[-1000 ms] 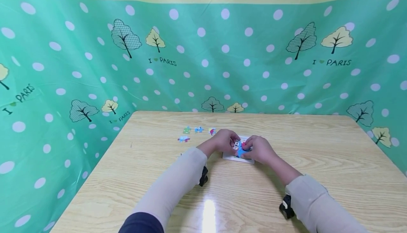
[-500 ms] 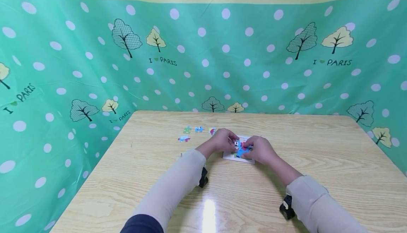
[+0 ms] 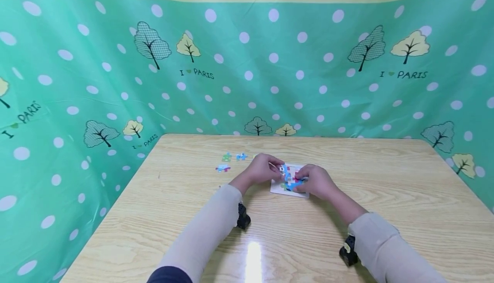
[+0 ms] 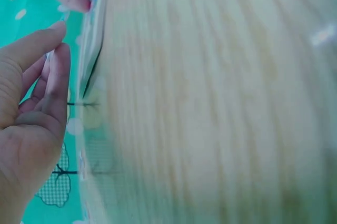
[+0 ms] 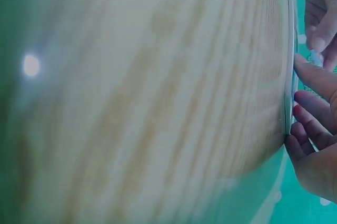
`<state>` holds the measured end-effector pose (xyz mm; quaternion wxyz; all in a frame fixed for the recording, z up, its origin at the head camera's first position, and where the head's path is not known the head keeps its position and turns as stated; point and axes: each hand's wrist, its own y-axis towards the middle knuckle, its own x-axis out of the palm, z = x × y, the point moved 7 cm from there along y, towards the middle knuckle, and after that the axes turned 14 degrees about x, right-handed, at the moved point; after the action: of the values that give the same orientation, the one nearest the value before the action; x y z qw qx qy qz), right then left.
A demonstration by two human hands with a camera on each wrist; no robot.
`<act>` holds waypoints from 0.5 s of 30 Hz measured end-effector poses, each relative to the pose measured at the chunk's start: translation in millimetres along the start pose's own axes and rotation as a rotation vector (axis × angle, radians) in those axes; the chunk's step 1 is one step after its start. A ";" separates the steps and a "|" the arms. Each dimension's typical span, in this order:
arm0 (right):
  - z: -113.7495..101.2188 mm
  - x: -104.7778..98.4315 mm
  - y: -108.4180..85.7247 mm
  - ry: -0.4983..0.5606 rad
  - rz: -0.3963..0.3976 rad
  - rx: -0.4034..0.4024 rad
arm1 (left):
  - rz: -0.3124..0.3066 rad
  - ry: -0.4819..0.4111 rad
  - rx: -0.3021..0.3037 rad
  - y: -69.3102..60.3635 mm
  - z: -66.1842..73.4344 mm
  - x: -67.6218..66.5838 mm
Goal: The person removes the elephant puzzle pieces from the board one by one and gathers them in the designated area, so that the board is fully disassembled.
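A small puzzle board [image 3: 277, 189] with a pale border lies on the table beneath both hands. My left hand [image 3: 262, 169] is over its left side, pinching a blue puzzle piece [image 5: 316, 57] between thumb and fingertips. In the left wrist view its thumb and forefinger meet, with the piece mostly hidden. My right hand [image 3: 317, 182] rests on the board's right side, its extended fingertips pressing on blue and red puzzle pieces [image 3: 295, 184] there. The right wrist view shows these fingers [image 5: 313, 77] against the board's thin edge.
Loose puzzle pieces lie left of the board: a green one [image 3: 226, 157], a blue one [image 3: 241, 156] and a white-blue one [image 3: 222, 168]. Another is partly covered by the left hand. The wooden table [image 3: 386, 180] ends at a green dotted curtain [image 3: 308, 81].
My left hand has drawn back slightly to the left, with the blue puzzle piece now over the board's upper left. The right hand stays in place on the board.
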<state>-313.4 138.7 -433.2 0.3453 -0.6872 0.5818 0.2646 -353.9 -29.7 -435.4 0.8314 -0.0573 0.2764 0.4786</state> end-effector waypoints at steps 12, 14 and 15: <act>6.8 1.4 3.7 0.035 -0.006 0.030 | 0.041 -0.147 -0.021 -7.1 8.4 -5.9; 6.3 1.7 3.5 0.031 -0.009 0.031 | 0.044 -0.176 -0.017 -8.4 11.2 -5.8; 5.9 1.8 3.3 0.032 -0.010 0.032 | 0.044 -0.187 -0.013 -9.1 12.6 -5.7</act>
<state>-316.1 141.9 -438.8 0.3485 -0.6885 0.5879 0.2425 -343.5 -34.5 -423.4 0.8425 -0.0116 0.1955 0.5018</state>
